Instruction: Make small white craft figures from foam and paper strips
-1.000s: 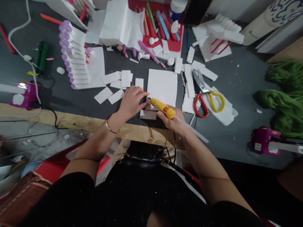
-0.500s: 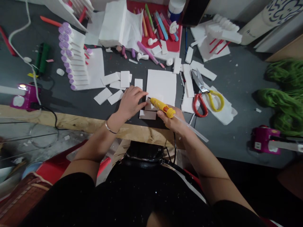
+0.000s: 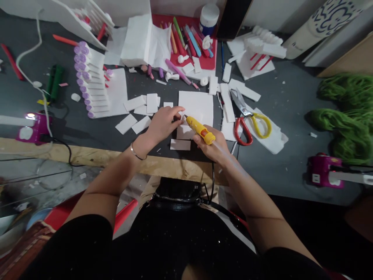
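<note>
My right hand (image 3: 214, 144) grips a yellow hot glue gun (image 3: 199, 128), a clear glue stick trailing from its rear. Its nozzle points left, close to the fingertips of my left hand (image 3: 164, 122). Between that thumb and forefinger is a small white foam piece (image 3: 182, 116), partly hidden by the fingers. Both hands are over the near left part of a square white foam sheet (image 3: 198, 102). A white rectangular foam piece (image 3: 180, 144) lies just in front of the sheet, by the table edge.
Several white foam rectangles (image 3: 135, 104) lie to the left, beside a purple-ended foam model (image 3: 96, 89). Scissors (image 3: 246, 112) with red and yellow handles rest on scraps to the right. Behind are coloured clay sticks (image 3: 183, 37); green yarn (image 3: 346, 120) sits far right.
My left fingers and the glue gun's nozzle have come closer together over the sheet. The near foam rectangle now shows apart from the sheet. The whole view has shifted slightly.
</note>
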`<state>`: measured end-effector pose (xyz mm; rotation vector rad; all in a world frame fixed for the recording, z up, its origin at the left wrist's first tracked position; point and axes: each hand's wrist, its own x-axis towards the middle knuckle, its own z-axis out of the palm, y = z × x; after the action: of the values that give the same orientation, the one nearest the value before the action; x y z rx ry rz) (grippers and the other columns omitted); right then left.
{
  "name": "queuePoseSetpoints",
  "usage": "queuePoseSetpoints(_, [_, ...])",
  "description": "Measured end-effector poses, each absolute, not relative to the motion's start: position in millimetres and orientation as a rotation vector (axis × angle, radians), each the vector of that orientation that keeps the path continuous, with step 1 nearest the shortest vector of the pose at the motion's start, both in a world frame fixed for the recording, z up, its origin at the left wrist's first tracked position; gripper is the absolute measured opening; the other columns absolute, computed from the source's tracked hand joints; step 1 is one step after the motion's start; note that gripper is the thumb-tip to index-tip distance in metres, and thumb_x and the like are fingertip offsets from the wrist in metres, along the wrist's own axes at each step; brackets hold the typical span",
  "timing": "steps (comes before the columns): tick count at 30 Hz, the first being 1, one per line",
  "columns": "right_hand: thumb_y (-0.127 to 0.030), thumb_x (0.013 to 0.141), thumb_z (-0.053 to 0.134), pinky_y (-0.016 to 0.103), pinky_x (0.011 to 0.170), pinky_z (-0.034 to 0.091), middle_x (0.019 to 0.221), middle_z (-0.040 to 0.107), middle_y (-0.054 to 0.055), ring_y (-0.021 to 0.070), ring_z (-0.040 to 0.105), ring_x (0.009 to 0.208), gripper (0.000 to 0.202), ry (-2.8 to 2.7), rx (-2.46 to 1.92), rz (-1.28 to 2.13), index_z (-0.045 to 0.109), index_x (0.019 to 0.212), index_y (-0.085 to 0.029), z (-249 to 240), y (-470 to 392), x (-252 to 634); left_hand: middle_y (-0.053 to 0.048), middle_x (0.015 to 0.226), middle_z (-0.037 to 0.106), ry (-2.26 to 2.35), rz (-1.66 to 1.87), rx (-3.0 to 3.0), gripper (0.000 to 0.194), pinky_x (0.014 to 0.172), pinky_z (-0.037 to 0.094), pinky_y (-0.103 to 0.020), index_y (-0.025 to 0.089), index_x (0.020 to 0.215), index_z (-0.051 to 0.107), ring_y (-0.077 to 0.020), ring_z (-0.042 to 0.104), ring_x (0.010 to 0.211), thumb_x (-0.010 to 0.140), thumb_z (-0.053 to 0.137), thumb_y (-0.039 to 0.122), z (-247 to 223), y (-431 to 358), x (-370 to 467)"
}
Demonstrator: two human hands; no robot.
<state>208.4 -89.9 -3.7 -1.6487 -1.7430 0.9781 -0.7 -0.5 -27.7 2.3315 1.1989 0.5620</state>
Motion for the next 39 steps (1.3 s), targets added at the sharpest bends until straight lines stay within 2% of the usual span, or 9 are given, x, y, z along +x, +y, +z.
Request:
queuePoseSetpoints(5, [-0.059, 0.091, 0.054, 0.033, 0.065, 0.04, 0.078, 0.061, 0.004, 0.0179, 0.057, 0.071, 0.038, -1.811, -1.662, 0.793, 0.049, 0.075, -0.026, -10, -85, 207, -0.002, 0.096, 0.077, 1.194, 0.65, 2.19, 0.033, 0.087, 0.053, -0.032, 0.02, 0.122, 0.067, -0.0174, 0.068, 0.088, 0.09, 0.067, 0.016, -32, 4, 8])
queuePoseSetpoints(11, [-0.054, 0.091, 0.053, 0.033, 0.064, 0.036, 0.079, 0.06, 0.004, 0.0173, 0.054, 0.068, 0.032, -1.841, -1.682, 0.714, 0.046, 0.076, -0.026, -19, -85, 205, -0.002, 0.095, 0.075, 1.218, 0.662, 2.16, 0.034, 0.085, 0.053, -0.03, 0.02, 0.122, 0.067, -0.0172, 0.067, 0.089, 0.089, 0.068, 0.015, -32, 2, 10])
queuePoseSetpoints(18, [-0.045, 0.089, 0.055, 0.032, 0.063, 0.038, 0.078, 0.06, 0.004, 0.0176, 0.057, 0.067, 0.026, -1.842, -1.688, 0.683, 0.044, 0.075, -0.026, -18, -86, 202, -0.001, 0.092, 0.074, 1.218, 0.721, 2.117, 0.033, 0.08, 0.053, -0.028, 0.02, 0.12, 0.067, -0.0151, 0.067, 0.085, 0.088, 0.067, 0.011, -34, -1, 13])
queuePoseSetpoints(29, [-0.052, 0.088, 0.051, 0.032, 0.06, 0.034, 0.075, 0.055, 0.003, 0.0177, 0.053, 0.066, 0.031, -1.85, -1.661, 0.666, 0.04, 0.075, -0.027, -19, -86, 200, -0.001, 0.094, 0.075, 1.223, 0.741, 2.079, 0.033, 0.083, 0.054, -0.031, 0.021, 0.118, 0.064, -0.015, 0.067, 0.084, 0.086, 0.063, 0.011, -36, 0, 13])
queuePoseSetpoints(39, [-0.047, 0.088, 0.054, 0.031, 0.061, 0.035, 0.076, 0.059, 0.003, 0.0158, 0.052, 0.066, 0.028, -1.849, -1.683, 0.678, 0.041, 0.073, -0.026, -19, -88, 199, 0.0, 0.092, 0.075, 1.258, 0.743, 2.099, 0.031, 0.081, 0.053, -0.03, 0.021, 0.117, 0.063, -0.015, 0.067, 0.085, 0.087, 0.063, 0.011, -33, -2, 14])
